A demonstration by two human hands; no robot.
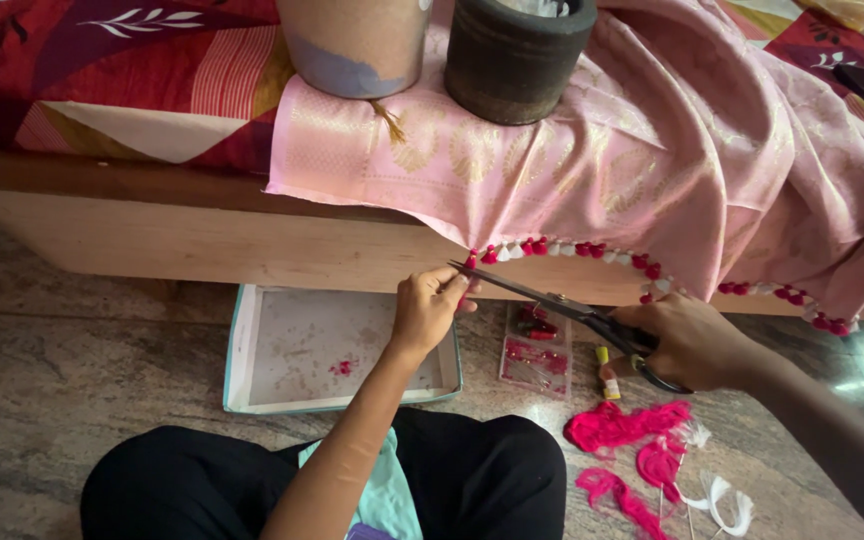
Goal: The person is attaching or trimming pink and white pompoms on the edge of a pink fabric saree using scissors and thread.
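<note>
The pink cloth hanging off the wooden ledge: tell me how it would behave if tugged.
The pink cloth drapes in soft folds, so it is probably floppy and light. Two pots, the dark pot and tan pot, stand on it; a hard tug might tip them.

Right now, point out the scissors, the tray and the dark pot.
scissors (pixel 552 300): head view, on the blades near the pivot.
tray (pixel 237 350): head view, on its left rim.
dark pot (pixel 512 65): head view, on its front wall.

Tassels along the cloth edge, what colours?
Red and white tassels, alternating along the pink cloth; head view.
</note>
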